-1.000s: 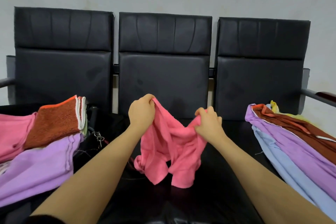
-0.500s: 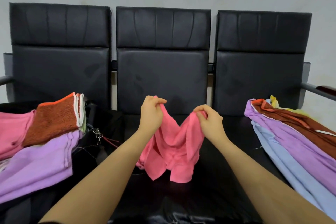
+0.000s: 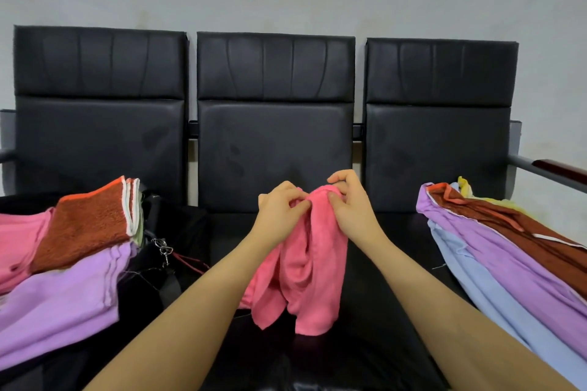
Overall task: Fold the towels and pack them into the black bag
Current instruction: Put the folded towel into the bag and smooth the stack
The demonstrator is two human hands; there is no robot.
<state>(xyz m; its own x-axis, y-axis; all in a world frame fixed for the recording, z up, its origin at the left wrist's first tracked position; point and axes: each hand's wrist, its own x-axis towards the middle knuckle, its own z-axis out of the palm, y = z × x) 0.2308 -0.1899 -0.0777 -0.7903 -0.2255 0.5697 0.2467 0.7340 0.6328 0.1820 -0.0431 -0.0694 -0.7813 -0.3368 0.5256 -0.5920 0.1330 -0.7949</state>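
A pink towel [image 3: 305, 267] hangs bunched over the middle seat. My left hand [image 3: 278, 216] and my right hand [image 3: 352, 209] pinch its top edge, close together, fingers curled into the cloth. Its lower ends droop onto the black seat. On the left, folded towels lie stacked: a brown one with an orange edge [image 3: 85, 225], a pink one [image 3: 19, 244] and a purple one [image 3: 60, 305]. The black bag [image 3: 171, 225] sits beside that stack, partly hidden under it, with a metal clasp showing.
Unfolded towels [image 3: 514, 260] in purple, brown, light blue and yellow lie heaped on the right seat. Three black chair backs [image 3: 274, 124] stand against a grey wall. A metal armrest [image 3: 546, 171] juts out at the far right.
My two hands have come together, bringing the towel's top corners side by side. The towel now hangs narrower and doubled.
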